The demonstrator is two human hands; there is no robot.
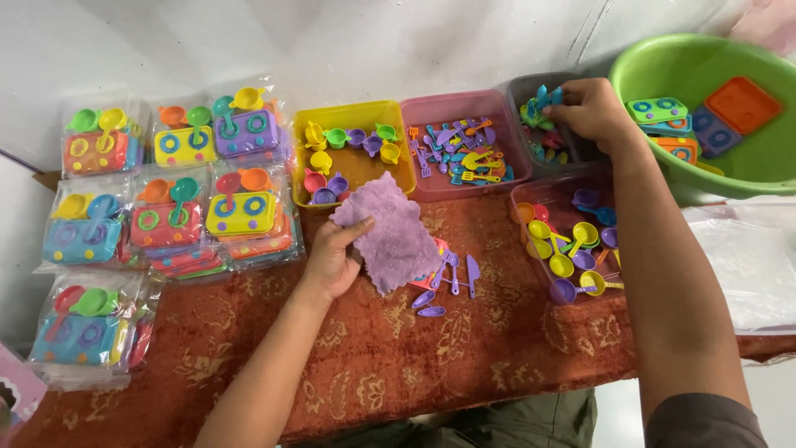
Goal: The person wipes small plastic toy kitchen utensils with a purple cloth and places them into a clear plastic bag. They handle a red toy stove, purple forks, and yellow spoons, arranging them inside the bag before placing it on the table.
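My left hand (333, 255) grips a purple fuzzy cloth (391, 230) at the middle of the red patterned table. Under the cloth's right edge lie a pink toy piece and several purple toy utensils (448, 282). My right hand (590, 109) reaches into a dark tray (521, 86) at the back right, fingers closed around small blue and green toy pieces (539, 104).
Packed toy stove sets in clear bags (170, 187) fill the left side. A yellow tray of toy cups (352, 151), a pink tray of utensils (461, 149) and a clear tray of toy pans (572, 241) stand around. At far right, a green basin (713, 108) holds toy stoves.
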